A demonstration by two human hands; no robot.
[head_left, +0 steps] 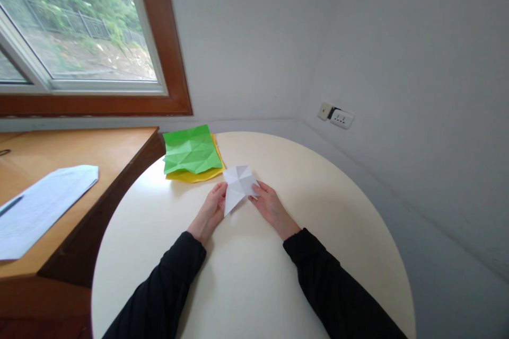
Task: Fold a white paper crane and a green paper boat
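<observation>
A small sheet of white paper [239, 183], marked by crossing creases, is held just above the round table. My left hand [214, 207] pinches its left edge between thumb and fingers. At the opposite edge, my right hand [271, 204] grips the sheet the same way. One pointed corner of the paper hangs toward me between the hands. Just beyond my left hand lies a creased green sheet [193, 149] on top of yellow paper [194, 176]. The fingers under the white paper are partly hidden.
The round cream table [254, 286] stands near the wall corner. To the left is a wooden desk [99, 148] with white papers [43, 206] and a pen [11, 205]. A wall socket [342, 118] is at the right, a window [79, 21] at upper left.
</observation>
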